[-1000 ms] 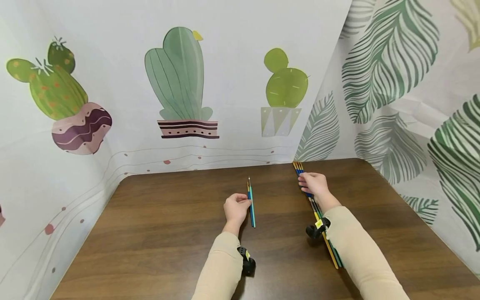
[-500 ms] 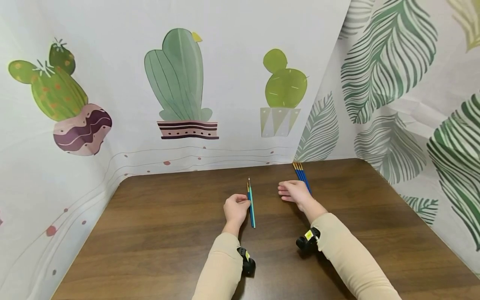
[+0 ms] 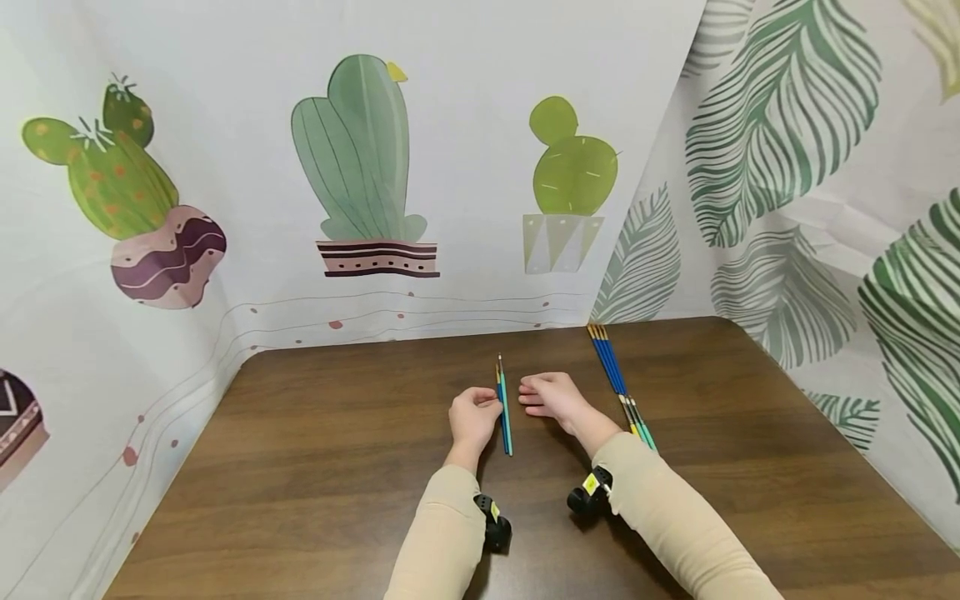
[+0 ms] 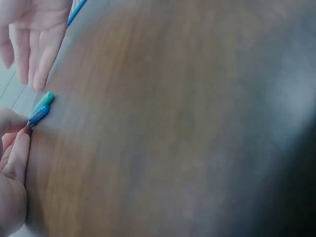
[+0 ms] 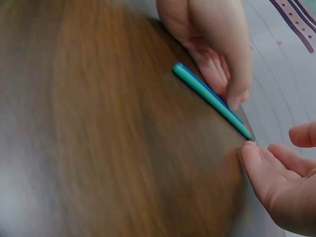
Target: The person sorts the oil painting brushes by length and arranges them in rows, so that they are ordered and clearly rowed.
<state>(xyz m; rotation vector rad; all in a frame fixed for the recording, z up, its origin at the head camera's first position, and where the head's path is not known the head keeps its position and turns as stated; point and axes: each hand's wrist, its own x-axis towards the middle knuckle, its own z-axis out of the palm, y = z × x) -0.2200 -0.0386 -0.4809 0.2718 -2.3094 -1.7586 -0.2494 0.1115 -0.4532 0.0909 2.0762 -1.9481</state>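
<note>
Two slim paintbrushes lie side by side mid-table in the head view, a blue paintbrush (image 5: 217, 96) and a teal paintbrush (image 3: 506, 417). My left hand (image 3: 474, 422) pinches the blue one with thumb and curled fingers, from its left side. In the left wrist view, the handle ends of both brushes stick out past those fingertips. Just right of the teal brush is my right hand (image 3: 557, 398). Its fingers are extended and hold nothing. The right wrist view shows its fingertips near the far end of the teal brush.
Several blue paintbrushes (image 3: 610, 358) form a row at the table's back right. Nearer me, yellow and green brushes (image 3: 639, 423) continue that row, partly hidden by my right forearm. A patterned cloth (image 3: 465, 167) hangs behind the wooden table (image 3: 337, 467).
My right hand has left the row of brushes at the right and moved leftward to beside the teal brush. The left hand has stayed at the blue brush.
</note>
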